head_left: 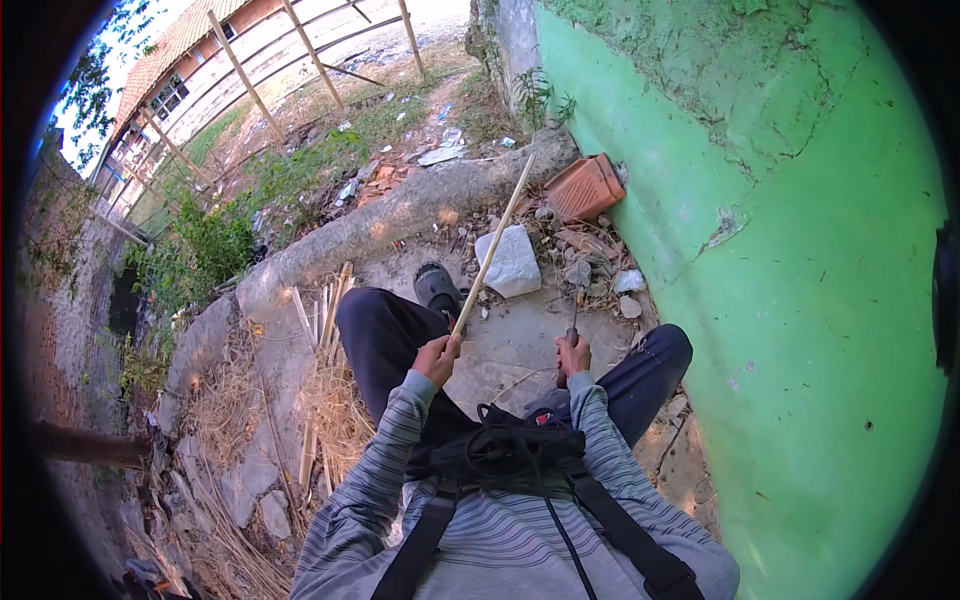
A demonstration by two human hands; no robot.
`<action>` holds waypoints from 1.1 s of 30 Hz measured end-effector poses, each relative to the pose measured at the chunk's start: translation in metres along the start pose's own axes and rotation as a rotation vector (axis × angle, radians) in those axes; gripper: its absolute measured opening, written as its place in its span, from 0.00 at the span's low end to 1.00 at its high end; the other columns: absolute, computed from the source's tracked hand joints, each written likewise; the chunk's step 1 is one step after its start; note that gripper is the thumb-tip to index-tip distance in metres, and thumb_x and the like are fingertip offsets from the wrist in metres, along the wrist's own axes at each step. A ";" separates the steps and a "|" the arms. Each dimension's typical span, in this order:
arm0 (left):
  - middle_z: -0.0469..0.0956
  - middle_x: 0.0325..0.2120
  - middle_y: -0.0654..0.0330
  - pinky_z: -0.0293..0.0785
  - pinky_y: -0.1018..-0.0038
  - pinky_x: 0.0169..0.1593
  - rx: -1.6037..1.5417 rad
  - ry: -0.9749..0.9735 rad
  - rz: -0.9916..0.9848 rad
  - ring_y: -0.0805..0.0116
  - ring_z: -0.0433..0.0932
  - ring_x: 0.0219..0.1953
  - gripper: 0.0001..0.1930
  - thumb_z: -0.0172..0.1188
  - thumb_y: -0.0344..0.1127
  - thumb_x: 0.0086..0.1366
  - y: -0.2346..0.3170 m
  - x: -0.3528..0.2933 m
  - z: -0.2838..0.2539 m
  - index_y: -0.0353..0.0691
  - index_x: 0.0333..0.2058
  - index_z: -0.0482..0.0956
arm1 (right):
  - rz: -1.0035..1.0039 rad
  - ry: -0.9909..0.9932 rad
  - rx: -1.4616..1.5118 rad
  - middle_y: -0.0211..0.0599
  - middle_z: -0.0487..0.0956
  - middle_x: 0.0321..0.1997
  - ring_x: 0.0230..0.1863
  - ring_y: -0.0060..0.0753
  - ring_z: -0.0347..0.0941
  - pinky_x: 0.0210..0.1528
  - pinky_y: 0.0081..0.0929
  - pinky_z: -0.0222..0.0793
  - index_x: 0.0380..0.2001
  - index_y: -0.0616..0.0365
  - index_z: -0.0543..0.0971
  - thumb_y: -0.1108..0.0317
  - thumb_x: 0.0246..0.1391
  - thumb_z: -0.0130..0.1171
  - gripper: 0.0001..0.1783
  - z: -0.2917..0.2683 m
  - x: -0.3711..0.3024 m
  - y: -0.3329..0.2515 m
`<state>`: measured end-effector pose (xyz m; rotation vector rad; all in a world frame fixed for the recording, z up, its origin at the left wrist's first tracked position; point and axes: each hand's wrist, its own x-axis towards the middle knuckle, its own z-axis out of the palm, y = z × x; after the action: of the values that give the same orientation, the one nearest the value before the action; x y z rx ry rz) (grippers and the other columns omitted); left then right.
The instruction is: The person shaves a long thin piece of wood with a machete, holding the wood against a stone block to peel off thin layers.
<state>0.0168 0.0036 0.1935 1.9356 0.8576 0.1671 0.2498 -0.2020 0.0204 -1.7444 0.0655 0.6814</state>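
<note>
My left hand [436, 360] is closed round the lower end of a long pale bamboo strip [497, 240]. The strip slants up and away, its far end beside an orange brick-like block. In my right hand [573, 356], a knife [573, 318] with a narrow dark blade points away from me; its brown handle runs back through my fist. Strip and blade are apart. Both hands are over the ground between my bent knees. Left of my leg lie several split bamboo strips [325, 315] and a heap of thin pale shavings [338, 400].
A green wall [800, 330] rises close on my right. Ahead are a white stone block [508, 262], a hollow orange brick [585, 188] and rubble [585, 250]. A low concrete ledge [390, 207] curves across the front. Beyond stand plants [205, 240] and a pole fence [245, 75].
</note>
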 end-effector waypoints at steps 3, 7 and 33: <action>0.65 0.13 0.66 0.61 0.71 0.22 -0.010 -0.052 -0.067 0.75 0.66 0.15 0.25 0.45 0.48 0.76 -0.038 0.027 0.017 0.37 0.23 0.74 | -0.021 -0.042 -0.006 0.37 0.77 0.20 0.15 0.31 0.74 0.19 0.32 0.71 0.34 0.60 0.76 0.59 0.51 0.66 0.16 0.012 -0.018 -0.010; 0.77 0.20 0.55 0.73 0.64 0.37 0.080 0.011 -0.055 0.64 0.78 0.28 0.25 0.47 0.51 0.74 -0.084 0.050 0.047 0.36 0.28 0.82 | -0.298 -0.010 -0.189 0.37 0.76 0.20 0.15 0.29 0.73 0.21 0.33 0.72 0.33 0.59 0.75 0.61 0.52 0.66 0.15 0.015 -0.007 0.013; 0.79 0.36 0.35 0.71 0.47 0.48 0.232 0.007 -0.346 0.32 0.78 0.43 0.27 0.42 0.52 0.75 -0.142 0.041 0.101 0.33 0.38 0.81 | -0.413 -0.543 -0.974 0.55 0.83 0.38 0.42 0.62 0.80 0.46 0.49 0.74 0.44 0.54 0.81 0.34 0.59 0.53 0.33 0.070 -0.010 -0.021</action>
<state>0.0229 -0.0052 0.0145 1.9620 1.2449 -0.1379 0.2210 -0.1350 0.0351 -2.2891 -1.1359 0.9236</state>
